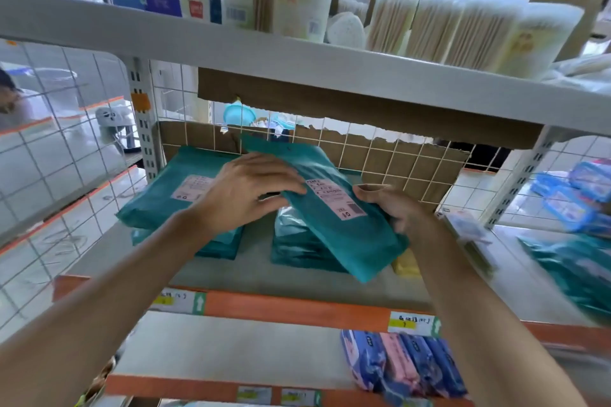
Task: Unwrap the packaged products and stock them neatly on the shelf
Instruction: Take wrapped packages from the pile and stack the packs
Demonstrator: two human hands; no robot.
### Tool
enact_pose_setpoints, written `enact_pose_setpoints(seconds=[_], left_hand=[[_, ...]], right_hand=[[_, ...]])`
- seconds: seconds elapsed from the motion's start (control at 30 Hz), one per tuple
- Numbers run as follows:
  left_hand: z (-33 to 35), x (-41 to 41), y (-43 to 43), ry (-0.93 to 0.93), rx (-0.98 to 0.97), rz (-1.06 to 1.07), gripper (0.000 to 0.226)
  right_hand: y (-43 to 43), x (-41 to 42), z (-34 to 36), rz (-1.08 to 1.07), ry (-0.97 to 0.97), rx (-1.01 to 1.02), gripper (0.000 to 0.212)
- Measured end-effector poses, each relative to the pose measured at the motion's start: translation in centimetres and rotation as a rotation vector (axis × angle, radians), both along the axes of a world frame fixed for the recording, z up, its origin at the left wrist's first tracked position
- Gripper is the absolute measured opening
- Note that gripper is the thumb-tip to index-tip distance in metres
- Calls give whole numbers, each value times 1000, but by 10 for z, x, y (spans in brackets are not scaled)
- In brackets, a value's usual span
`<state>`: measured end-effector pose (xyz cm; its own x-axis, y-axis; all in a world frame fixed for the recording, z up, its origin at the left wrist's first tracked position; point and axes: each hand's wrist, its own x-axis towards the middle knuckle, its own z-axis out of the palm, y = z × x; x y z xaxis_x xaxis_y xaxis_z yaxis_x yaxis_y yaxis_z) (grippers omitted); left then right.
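Teal plastic packet (330,208) with white label, tilted, held above middle shelf (231,268), over short stack of same teal packets (297,251). Right hand (393,208) grips its right edge, fingers curled round it. Left hand (244,188) rests on its top face, fingers almost straight, thumb hidden. Second teal stack (172,195) lies to left, near wire grid back (380,155). Yellow item (405,266) partly hidden beside middle stack. Above, cotton swab packs (463,26); below, blue and pink packs (406,363).
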<state>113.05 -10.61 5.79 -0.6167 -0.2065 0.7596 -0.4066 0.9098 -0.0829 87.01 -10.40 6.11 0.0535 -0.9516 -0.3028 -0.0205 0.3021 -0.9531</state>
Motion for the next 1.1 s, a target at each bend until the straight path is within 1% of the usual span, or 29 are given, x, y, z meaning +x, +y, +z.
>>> enact_pose_setpoints(seconds=[0.03,0.1,0.13,0.17,0.2,0.27,0.33,0.4,0.47,0.5,0.57,0.6,0.67,0.73,0.77,0.87,0.93,1.0,1.07,1.1], left_hand=[[1,-3,0,31,-2,-7,21],[7,-7,1,82,-2,16,18],[11,-9,2,107,10,26,22],[13,-11,2,133,29,30,29],[16,-12,2,157,55,32,35],[18,-16,0,188,95,34,41],[20,-18,-5,192,105,55,44],[24,-20,-9,173,76,89,41],[29,-21,-14,150,18,147,38],[32,-22,-15,138,7,180,37],[37,-25,-18,122,36,212,35],[39,-28,-19,114,46,217,35],[43,-35,-19,80,48,232,38],[47,-44,-19,37,61,241,41],[49,-49,-19,18,63,242,42],[49,-62,-18,27,28,264,39],[44,-66,-19,100,12,295,43],[32,-65,-20,194,27,336,49],[16,-65,-19,295,102,398,58],[8,-66,-17,366,194,426,64]], right_hand=[[2,-1,0,17,22,-4,15],[4,-5,-2,51,125,-85,40],[5,-8,-4,59,181,-157,53],[7,-9,-5,45,212,-231,62],[10,-10,-6,21,204,-297,66],[16,-16,-7,1,121,-459,73],[22,-25,-7,59,53,-662,71],[31,-31,-6,113,10,-768,64],[36,-35,-7,159,-18,-793,61],[37,-37,-9,169,-15,-791,65],[41,-38,-10,171,14,-737,73],[42,-37,-11,182,26,-703,73],[42,-33,-15,198,53,-664,66],[42,-27,-19,155,127,-687,42],[42,-24,-21,110,155,-708,35],[39,-20,-27,-46,163,-771,40],[37,-20,-32,-131,112,-771,35],[35,-22,-36,-211,5,-734,32],[34,-25,-40,-273,-174,-682,29],[34,-26,-42,-292,-282,-656,27]])
